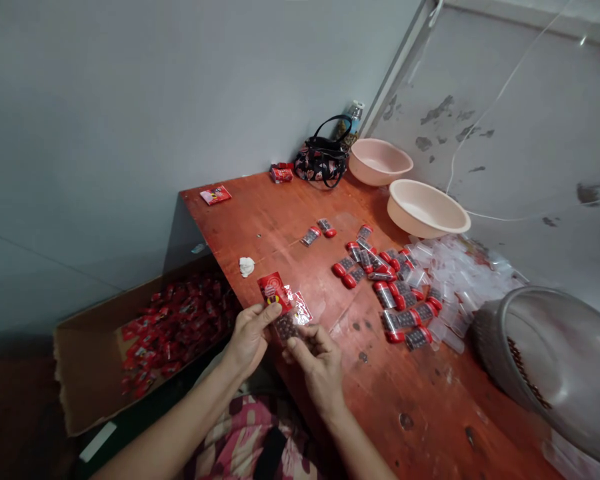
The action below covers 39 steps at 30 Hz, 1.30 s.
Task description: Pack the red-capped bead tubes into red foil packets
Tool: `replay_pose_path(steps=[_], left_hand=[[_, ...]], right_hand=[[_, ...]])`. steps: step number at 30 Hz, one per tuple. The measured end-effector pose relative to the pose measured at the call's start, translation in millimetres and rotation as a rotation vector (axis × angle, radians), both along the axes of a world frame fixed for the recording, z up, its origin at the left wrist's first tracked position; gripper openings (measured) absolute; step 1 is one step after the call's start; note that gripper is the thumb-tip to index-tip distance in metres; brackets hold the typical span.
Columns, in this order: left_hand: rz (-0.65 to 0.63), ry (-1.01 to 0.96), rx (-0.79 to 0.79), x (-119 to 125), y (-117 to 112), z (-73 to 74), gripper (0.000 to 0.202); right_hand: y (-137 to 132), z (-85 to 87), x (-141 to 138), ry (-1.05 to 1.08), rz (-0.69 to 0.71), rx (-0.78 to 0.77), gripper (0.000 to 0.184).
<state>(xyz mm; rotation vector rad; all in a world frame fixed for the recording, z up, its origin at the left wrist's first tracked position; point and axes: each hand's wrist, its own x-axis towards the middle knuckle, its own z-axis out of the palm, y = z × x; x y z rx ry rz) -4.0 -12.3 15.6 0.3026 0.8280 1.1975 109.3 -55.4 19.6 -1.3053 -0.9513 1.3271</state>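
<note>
My left hand (247, 337) and right hand (320, 363) both pinch the small clear packet (286, 312), just right of the cardboard box (87, 360). It looks light, crinkly and slippery, so the edges seem the best hold.

we cannot read the print on the red-labelled packet (284, 308); its lower part is covered by our left hand (247, 337) and right hand (320, 363). at four o'clock the grey basket (495, 333) runs off the right edge. at one o'clock a bottle (355, 112) is mostly hidden behind the black bag (323, 160). the clear tubes (460, 280) at three o'clock blur into one heap we cannot count.
</note>
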Motion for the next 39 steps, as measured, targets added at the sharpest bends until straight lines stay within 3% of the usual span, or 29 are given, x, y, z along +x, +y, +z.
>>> replay_pose_path(steps=[3,9,18,26,34,39], left_hand=[[-0.012,-0.013,0.003,0.6,-4.1,-3.0,0.015],[-0.018,-0.024,0.014,4.2,-7.9,-2.6,0.017],[0.050,-0.083,0.056,-5.4,4.5,0.0,0.015],[0.129,0.120,-0.005,0.1,4.1,4.5,0.020],[0.089,-0.016,-0.020,1.5,1.4,-5.7,0.016],[0.036,0.047,-0.035,6.1,-0.3,-10.9,0.023]], right_hand=[[3.8,-1.5,-4.8,0.093,-0.052,-0.002,0.014],[13.0,-4.8,-8.4,0.219,-0.024,-0.027,0.016],[11.9,-1.2,-0.6,-0.162,-0.001,0.102,0.011],[21.4,-5.2,-19.2,0.321,-0.067,-0.105,0.016],[17.0,-8.7,-7.4,-0.115,-0.015,0.094,0.010],[16.5,-11.7,-13.2,0.141,-0.040,-0.058,0.014]])
